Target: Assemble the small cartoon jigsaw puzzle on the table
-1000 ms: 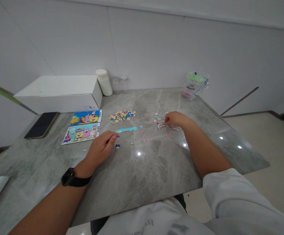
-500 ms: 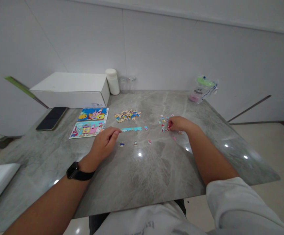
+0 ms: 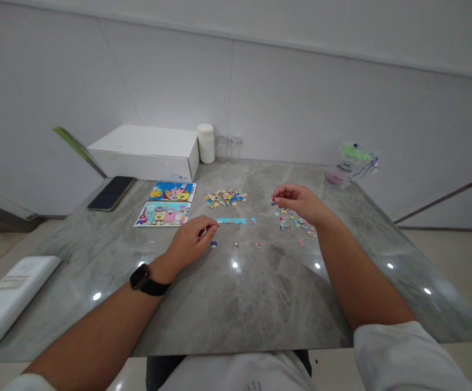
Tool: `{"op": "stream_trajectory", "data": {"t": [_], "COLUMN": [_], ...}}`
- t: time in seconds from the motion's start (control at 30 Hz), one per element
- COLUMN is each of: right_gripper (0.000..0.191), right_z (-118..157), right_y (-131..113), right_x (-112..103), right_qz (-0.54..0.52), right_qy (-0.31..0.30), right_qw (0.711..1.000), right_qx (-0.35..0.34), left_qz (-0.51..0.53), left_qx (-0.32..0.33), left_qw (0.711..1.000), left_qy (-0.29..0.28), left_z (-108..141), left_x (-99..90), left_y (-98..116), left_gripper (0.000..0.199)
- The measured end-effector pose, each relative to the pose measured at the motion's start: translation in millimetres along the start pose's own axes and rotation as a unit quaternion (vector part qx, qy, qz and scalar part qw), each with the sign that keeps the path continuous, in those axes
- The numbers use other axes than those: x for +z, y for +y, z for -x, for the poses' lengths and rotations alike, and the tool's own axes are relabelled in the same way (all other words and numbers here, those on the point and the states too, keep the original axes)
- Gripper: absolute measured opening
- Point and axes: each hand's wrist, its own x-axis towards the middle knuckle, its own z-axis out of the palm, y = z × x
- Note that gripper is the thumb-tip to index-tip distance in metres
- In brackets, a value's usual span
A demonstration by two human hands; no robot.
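My right hand (image 3: 296, 202) pinches a small red and blue jigsaw piece (image 3: 274, 200) between thumb and fingertips, raised beside a scatter of loose jigsaw pieces (image 3: 304, 225). My left hand (image 3: 193, 236), with a black watch on its wrist, rests on the table with thumb and fingers closed at the left end of a joined light-blue jigsaw strip (image 3: 232, 221). Whether it grips a piece is hidden. A single piece (image 3: 253, 221) lies just right of the strip, apart from it. Below sit a dark blue piece (image 3: 214, 244), a pale piece (image 3: 236, 245) and a pink piece (image 3: 258, 244).
A heap of jigsaw pieces (image 3: 225, 198) lies beyond the strip. Left are two cartoon picture cards (image 3: 163, 214), a phone (image 3: 111, 193) and a white box (image 3: 142, 155). Behind stand a white bottle (image 3: 206, 144) and two glasses (image 3: 228, 149); a plastic bag (image 3: 352, 165) lies far right.
My right hand has lifted away from the loose pieces, slightly leftward, with a jigsaw piece in its fingers. My left hand stays by the strip's end. The camera view has shifted.
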Motion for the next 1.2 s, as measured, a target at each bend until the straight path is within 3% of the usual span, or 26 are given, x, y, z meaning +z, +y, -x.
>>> {"op": "stream_trajectory", "data": {"t": [0.17,0.3,0.4,0.53,0.73,1.2], "right_gripper": [0.035,0.034,0.032,0.031,0.028,0.023], "right_z": [-21.6,-37.0,-40.9,-41.6,-45.6,-43.6], "right_y": [-38.2,-58.6,-59.4,-42.1,-19.1,-8.3], "right_x": [34.8,71.3,99.5,124.1,129.6,146.3], "right_qz": [-0.033,-0.072,-0.126,-0.144,-0.108,-0.056], "right_qy": [-0.009,-0.055,-0.081,-0.119,-0.130,-0.150], "right_qw": [0.998,0.992,0.985,0.980,0.984,0.984], "right_qx": [-0.056,-0.084,-0.087,-0.066,-0.062,-0.084], "left_qz": [0.023,0.029,0.037,0.061,0.109,0.118], "left_qx": [-0.028,-0.039,-0.051,-0.083,-0.090,-0.129], "left_qw": [0.999,0.999,0.998,0.994,0.989,0.982], "left_qy": [0.009,0.019,0.023,0.034,0.042,0.065], "left_z": [-0.3,-0.9,-1.6,-1.2,0.4,0.2], "left_x": [2.4,1.8,1.9,3.7,2.6,3.6], "left_y": [-2.7,-2.6,-1.8,-1.5,1.9,3.4], "left_gripper": [0.024,0.024,0.024,0.023,0.028,0.026]}}
